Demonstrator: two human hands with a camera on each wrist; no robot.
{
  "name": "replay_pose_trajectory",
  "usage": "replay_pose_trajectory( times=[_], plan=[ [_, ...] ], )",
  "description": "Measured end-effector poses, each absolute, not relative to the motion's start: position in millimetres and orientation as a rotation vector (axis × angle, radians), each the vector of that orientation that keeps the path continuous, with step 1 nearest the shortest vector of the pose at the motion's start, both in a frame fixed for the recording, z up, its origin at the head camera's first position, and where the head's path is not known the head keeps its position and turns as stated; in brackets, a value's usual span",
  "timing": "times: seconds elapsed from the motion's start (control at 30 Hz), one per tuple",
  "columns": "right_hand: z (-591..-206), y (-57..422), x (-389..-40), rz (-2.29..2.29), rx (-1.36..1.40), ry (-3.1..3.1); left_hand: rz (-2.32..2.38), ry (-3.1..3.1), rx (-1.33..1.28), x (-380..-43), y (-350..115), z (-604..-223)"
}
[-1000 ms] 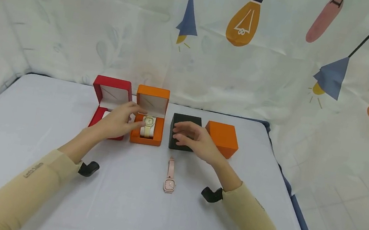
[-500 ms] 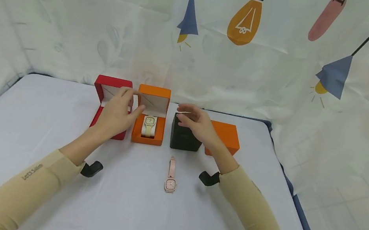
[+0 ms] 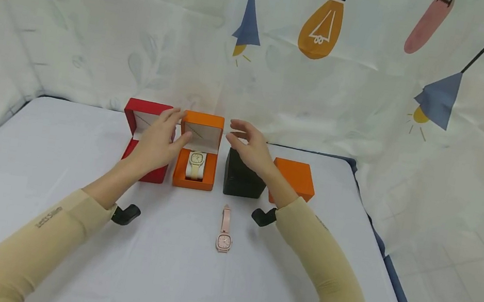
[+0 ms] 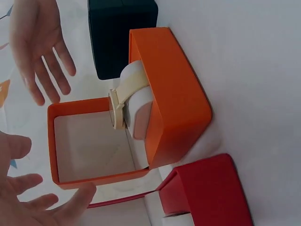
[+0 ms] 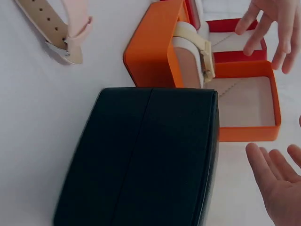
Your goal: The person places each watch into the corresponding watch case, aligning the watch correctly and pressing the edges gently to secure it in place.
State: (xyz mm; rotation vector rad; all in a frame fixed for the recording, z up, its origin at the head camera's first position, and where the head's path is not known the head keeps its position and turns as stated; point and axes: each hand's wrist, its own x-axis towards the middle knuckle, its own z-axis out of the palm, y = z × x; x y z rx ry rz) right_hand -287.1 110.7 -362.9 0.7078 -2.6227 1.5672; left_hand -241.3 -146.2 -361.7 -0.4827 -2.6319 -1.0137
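Note:
An orange watch box (image 3: 205, 185) stands with its lid (image 3: 203, 120) raised. Inside it, a cream-strapped watch (image 3: 196, 159) is wrapped round a white cushion (image 4: 141, 110). My left hand (image 3: 153, 147), fingers spread, is at the left side of that lid and partly covers the open red box (image 3: 156, 175). On the lid's other side my right hand (image 3: 252, 150) hovers above and behind the dark green box (image 3: 244, 178), its fingers loosely bent and holding nothing. In the left wrist view the left fingertips are right at the lid's edge.
A pink watch (image 3: 224, 232) lies stretched out on the white-covered table (image 3: 176, 277), in front of the boxes. At the right end of the row sits a second orange box (image 3: 296, 179), shut. A patterned curtain (image 3: 347, 104) hangs behind the table.
My right hand has risen from in front of the dark green box to above it, nearer the raised orange lid. My left hand has moved up from beside the cream-strapped watch to the lid's left side.

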Motion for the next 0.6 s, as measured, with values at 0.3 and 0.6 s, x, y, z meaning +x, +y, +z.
replay_pose_trajectory(
  times=[0.3, 0.6],
  plan=[
    [-361.1, 97.4, -302.2, 1.447, 0.686, -2.672, -1.059, -2.705, -0.454, -247.5, -143.6, -360.1],
    [-357.3, 80.7, -308.4, 1.410, 0.626, -2.809, -1.095, -2.748, -0.380, -258.7, -139.8, -364.2]
  ],
)
